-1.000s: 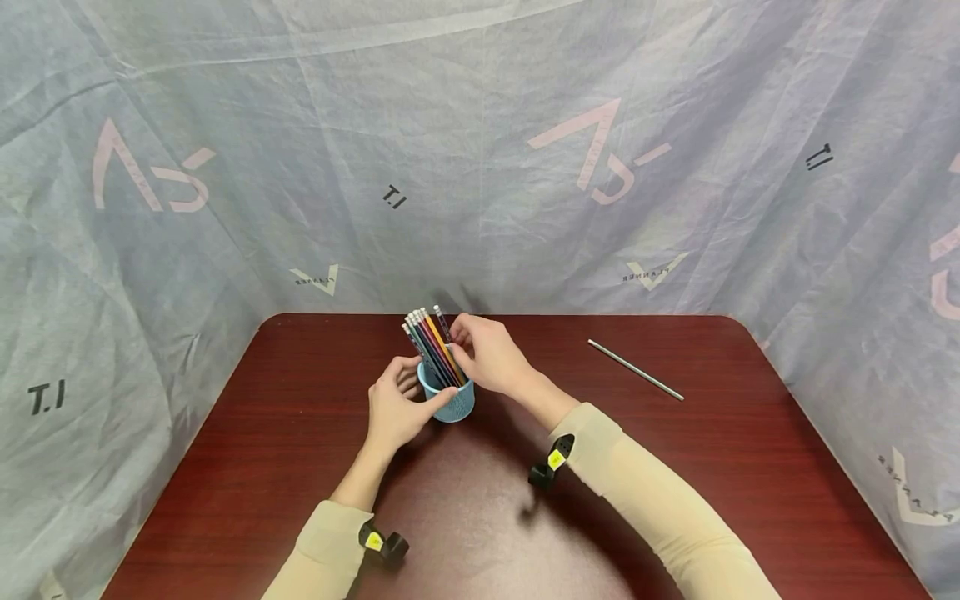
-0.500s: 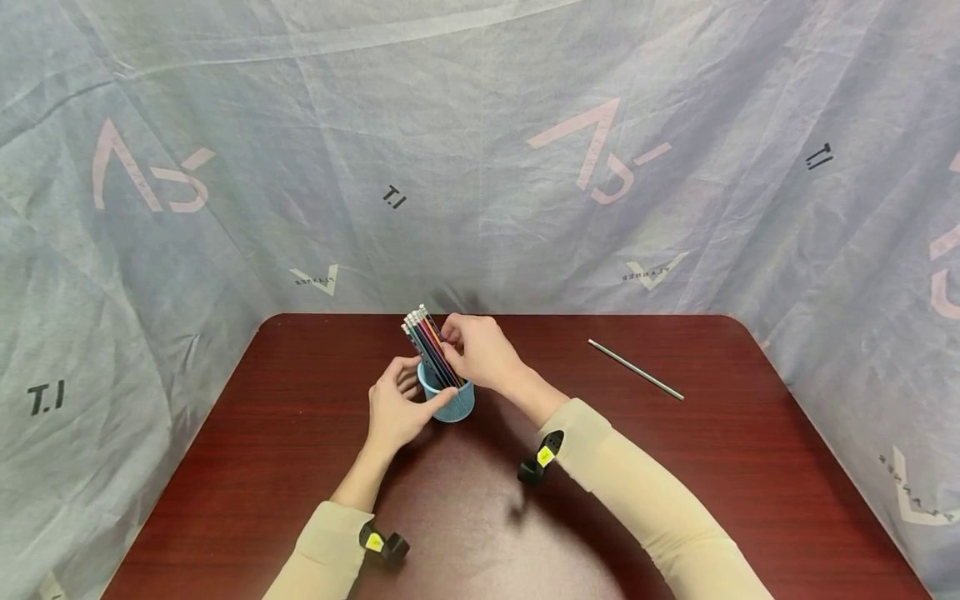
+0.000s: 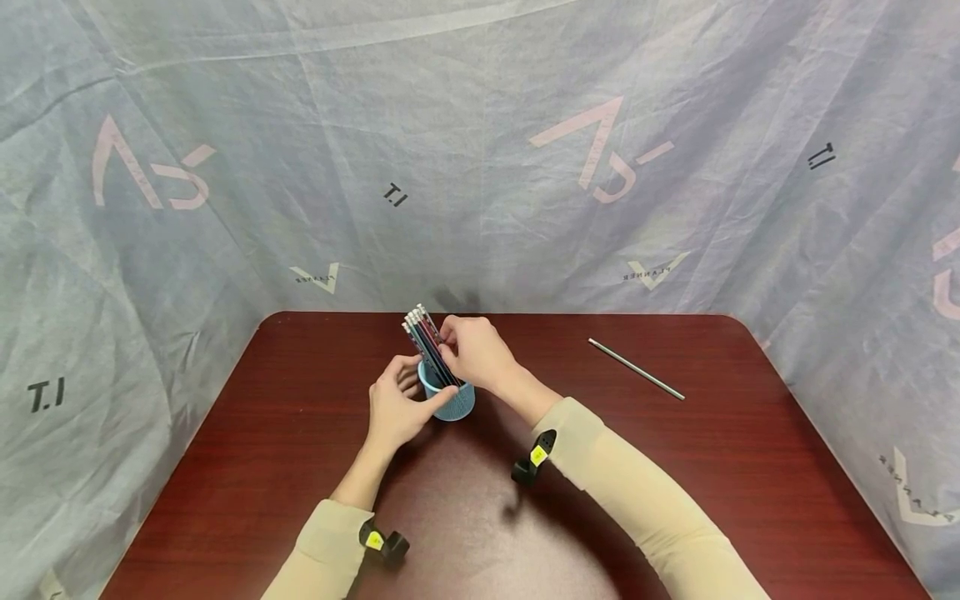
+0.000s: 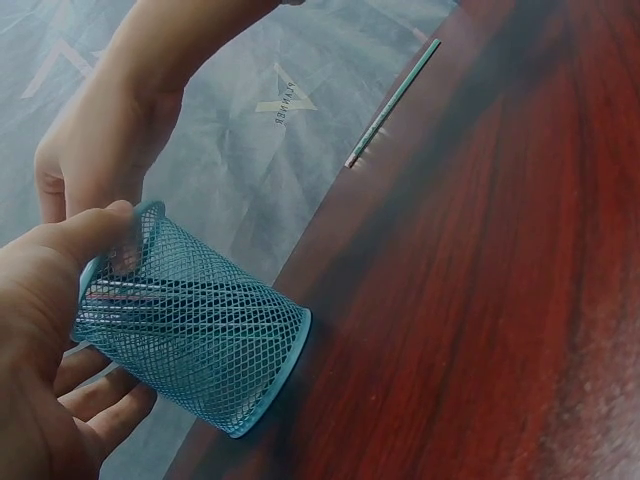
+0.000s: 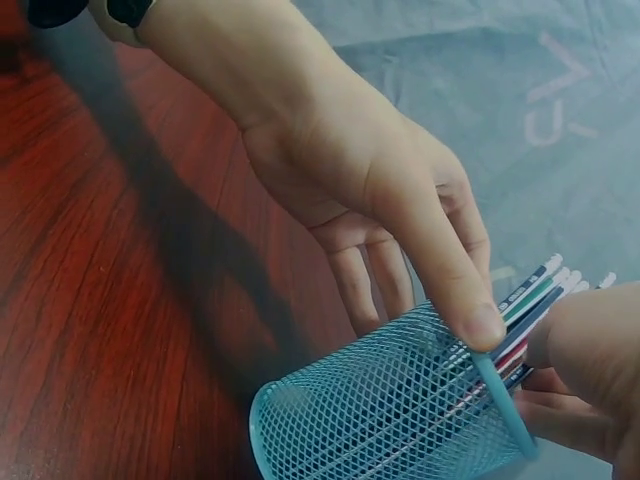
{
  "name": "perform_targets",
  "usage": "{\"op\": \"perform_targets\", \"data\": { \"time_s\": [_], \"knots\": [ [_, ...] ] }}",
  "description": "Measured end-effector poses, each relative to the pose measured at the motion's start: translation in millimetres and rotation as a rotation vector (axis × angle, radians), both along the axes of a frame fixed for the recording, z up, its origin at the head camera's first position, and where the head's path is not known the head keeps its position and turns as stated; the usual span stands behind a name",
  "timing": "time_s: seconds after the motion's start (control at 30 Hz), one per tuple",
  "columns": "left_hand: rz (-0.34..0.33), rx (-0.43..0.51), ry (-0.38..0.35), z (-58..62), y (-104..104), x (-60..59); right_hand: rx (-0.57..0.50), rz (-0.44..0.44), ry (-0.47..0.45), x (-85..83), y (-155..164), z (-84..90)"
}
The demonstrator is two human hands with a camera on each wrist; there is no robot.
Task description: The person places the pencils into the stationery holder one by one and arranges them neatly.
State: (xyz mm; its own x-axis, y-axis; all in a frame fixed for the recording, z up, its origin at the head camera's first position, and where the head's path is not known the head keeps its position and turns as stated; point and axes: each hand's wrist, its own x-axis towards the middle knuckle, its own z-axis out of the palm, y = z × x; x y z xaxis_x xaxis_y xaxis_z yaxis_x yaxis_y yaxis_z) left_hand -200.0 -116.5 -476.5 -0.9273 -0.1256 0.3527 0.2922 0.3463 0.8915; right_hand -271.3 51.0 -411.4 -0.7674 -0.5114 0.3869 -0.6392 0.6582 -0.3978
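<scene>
Gripping the cup (image 3: 452,403) near the table's far edge, the left hand (image 3: 395,410) steadies it; right hand (image 3: 474,353) pinches the pencils (image 3: 426,343), whose lean might tip it.

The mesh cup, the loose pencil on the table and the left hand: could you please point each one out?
mesh cup (image 4: 200,330), left wrist view, its side wall
loose pencil (image 3: 636,369), head view, mid-shaft
left hand (image 3: 393,408), head view, its back

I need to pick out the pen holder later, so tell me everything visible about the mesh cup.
The mesh cup is a small light-blue round holder of what looks like wire mesh, with a solid rim and base ring. It stands on the dark red table, near its far middle, holding a leaning bundle of pencils. The left hand grips it, thumb on the rim.
</scene>
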Motion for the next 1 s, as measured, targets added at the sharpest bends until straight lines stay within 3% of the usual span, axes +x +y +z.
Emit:
{"op": "perform_targets", "data": {
  "time_s": [0.53,0.77,1.0],
  "knots": [
    [0.008,-0.027,0.006,0.1,0.4,0.3,0.043,-0.038,-0.026,1.4,-0.6,-2.9],
    [0.010,-0.020,-0.005,-1.3,0.1,0.3,-0.078,-0.010,0.000,7.2,15.9,0.6],
    [0.013,0.004,-0.021,-2.0,0.2,-0.6,-0.163,-0.049,0.058,-1.8,49.8,12.1]
  ]
}}
